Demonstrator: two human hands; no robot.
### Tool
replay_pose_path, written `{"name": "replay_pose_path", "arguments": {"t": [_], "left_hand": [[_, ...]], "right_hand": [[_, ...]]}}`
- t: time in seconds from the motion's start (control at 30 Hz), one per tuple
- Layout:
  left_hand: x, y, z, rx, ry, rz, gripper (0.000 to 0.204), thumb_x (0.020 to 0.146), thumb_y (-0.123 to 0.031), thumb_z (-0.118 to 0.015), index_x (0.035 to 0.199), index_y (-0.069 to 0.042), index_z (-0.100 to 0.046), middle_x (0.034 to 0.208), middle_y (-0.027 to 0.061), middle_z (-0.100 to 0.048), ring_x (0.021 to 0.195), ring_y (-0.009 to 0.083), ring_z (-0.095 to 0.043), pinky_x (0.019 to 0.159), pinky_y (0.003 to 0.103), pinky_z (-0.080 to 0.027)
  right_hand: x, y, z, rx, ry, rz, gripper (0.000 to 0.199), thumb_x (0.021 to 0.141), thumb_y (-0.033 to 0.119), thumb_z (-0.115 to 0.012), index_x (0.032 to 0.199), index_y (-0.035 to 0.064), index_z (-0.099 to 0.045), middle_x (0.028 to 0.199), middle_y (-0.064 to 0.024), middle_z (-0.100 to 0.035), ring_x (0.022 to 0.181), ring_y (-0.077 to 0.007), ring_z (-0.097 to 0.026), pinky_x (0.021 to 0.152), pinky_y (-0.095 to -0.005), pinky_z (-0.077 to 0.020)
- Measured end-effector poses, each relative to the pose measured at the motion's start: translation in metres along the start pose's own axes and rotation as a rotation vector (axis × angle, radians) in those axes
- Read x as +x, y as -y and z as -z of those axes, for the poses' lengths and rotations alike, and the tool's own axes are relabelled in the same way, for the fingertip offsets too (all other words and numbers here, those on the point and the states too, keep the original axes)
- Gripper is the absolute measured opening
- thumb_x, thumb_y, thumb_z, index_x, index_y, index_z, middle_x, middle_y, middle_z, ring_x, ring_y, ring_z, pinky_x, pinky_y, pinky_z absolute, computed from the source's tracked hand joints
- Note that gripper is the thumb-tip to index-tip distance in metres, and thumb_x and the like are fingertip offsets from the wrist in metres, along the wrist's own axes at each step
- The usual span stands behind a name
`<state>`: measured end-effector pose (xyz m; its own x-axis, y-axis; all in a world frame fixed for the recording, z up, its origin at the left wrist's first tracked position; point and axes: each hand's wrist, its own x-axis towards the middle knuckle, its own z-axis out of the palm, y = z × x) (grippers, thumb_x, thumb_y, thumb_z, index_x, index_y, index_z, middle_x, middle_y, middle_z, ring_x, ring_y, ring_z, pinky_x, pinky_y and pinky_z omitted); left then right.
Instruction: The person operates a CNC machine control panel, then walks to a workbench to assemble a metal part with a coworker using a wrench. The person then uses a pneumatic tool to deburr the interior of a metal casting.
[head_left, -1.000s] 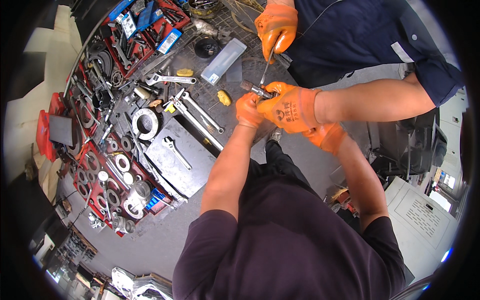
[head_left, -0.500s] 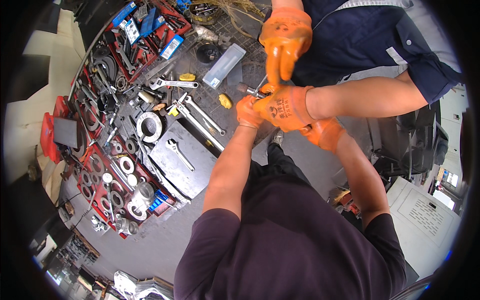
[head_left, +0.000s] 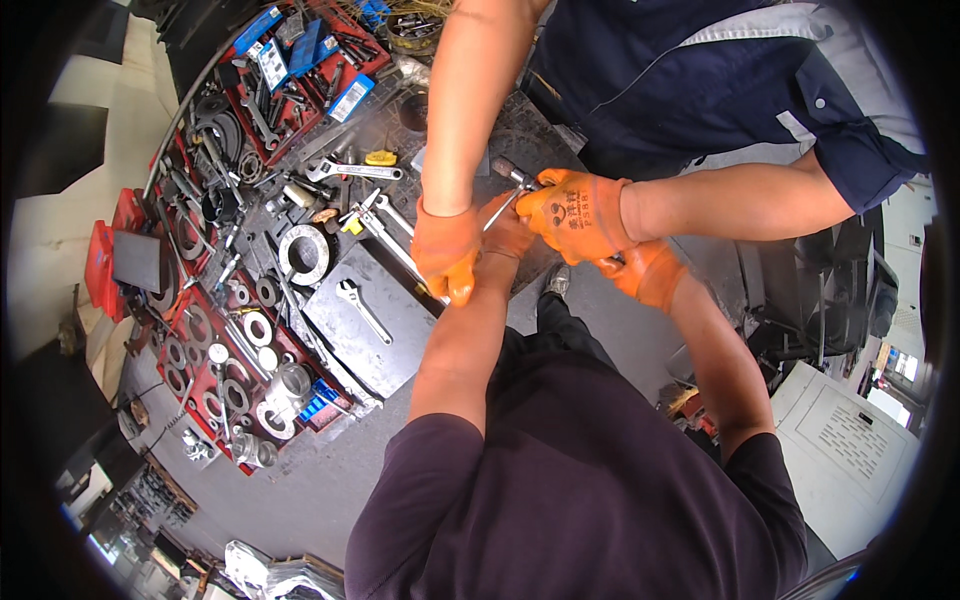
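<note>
My left hand (head_left: 508, 238), in an orange glove, is beside a metal shaft-like part (head_left: 515, 174) with a brownish cylindrical end. Its fingers look curled, but what they hold is hidden. My right hand (head_left: 652, 276), also in an orange glove, is closed beneath a co-worker's gloved hand (head_left: 578, 214), which hides what it grips. That co-worker's hand closes round the shaft-like part, where a thin bright rod (head_left: 500, 212) slants down to the left. The co-worker's other gloved hand (head_left: 446, 256) crosses above my left forearm, over the ends of the long wrenches.
On the bench lie an adjustable wrench (head_left: 362, 310) on a metal plate (head_left: 340, 345), another wrench (head_left: 355, 171) and a metal ring (head_left: 303, 254). Red trays (head_left: 215, 335) of rings and tools fill the left. A pale cabinet (head_left: 845, 420) stands at right.
The co-worker's one hand has swung left and down from the shaft-like part to above my left forearm, covering the clear plastic box. My own hands have barely moved.
</note>
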<state>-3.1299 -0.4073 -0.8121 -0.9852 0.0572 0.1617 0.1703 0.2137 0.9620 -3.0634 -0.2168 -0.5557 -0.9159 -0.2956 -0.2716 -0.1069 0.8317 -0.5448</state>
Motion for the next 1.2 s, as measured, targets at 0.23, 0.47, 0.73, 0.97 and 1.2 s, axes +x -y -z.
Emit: {"name": "replay_pose_path", "arguments": {"t": [0.23,0.47,0.73,0.97,1.2], "left_hand": [[0.008,-0.031,0.014,0.423,0.247,0.039,0.022,0.082,-0.034,-0.071,0.083,-0.012,-0.071,0.081,0.0093,-0.069,0.08,0.036,-0.068,0.073,0.043,-0.056],[-0.009,0.03,0.0,-0.09,-0.032,0.115,0.018,0.079,-0.035,-0.073,0.083,-0.017,-0.072,0.088,0.0086,-0.073,0.084,0.0343,-0.07,0.069,0.045,-0.055],[0.009,-0.031,0.009,0.092,0.06,0.094,0.024,0.091,-0.038,-0.064,0.098,-0.017,-0.072,0.099,0.0086,-0.073,0.092,0.0329,-0.069,0.078,0.042,-0.057],[-0.009,0.033,-0.023,-0.528,0.066,0.213,0.036,0.094,-0.035,-0.064,0.122,-0.012,-0.066,0.125,0.0063,-0.069,0.12,0.0227,-0.063,0.102,0.035,-0.05],[0.002,-0.018,0.007,0.339,0.071,0.081,0.027,0.078,-0.042,-0.075,0.072,-0.016,-0.069,0.082,0.0098,-0.071,0.082,0.0335,-0.07,0.074,0.042,-0.056]], "right_hand": [[-0.008,0.003,-0.006,-0.017,-0.023,-0.027,0.033,0.094,0.025,-0.069,0.123,0.0119,-0.065,0.117,-0.012,-0.07,0.109,-0.0326,-0.065,0.092,-0.0419,-0.0507],[0.002,0.01,-0.008,-0.047,0.074,-0.029,0.031,0.094,0.027,-0.07,0.121,0.0129,-0.067,0.117,-0.0124,-0.069,0.11,-0.0338,-0.064,0.092,-0.044,-0.05],[0.006,0.001,-0.007,-0.063,-0.048,0.084,0.034,0.094,0.028,-0.067,0.125,0.0128,-0.066,0.122,-0.0147,-0.069,0.115,-0.0368,-0.062,0.096,-0.0447,-0.0491],[0.003,0.005,-0.006,0.003,0.031,0.022,0.036,0.094,0.028,-0.066,0.126,0.0127,-0.065,0.123,-0.0161,-0.068,0.117,-0.0387,-0.061,0.098,-0.0457,-0.0485],[-0.005,0.003,-0.013,0.038,-0.017,-0.018,0.035,0.094,0.028,-0.067,0.125,0.0131,-0.066,0.121,-0.0164,-0.069,0.115,-0.0384,-0.062,0.098,-0.0459,-0.0489]]}}
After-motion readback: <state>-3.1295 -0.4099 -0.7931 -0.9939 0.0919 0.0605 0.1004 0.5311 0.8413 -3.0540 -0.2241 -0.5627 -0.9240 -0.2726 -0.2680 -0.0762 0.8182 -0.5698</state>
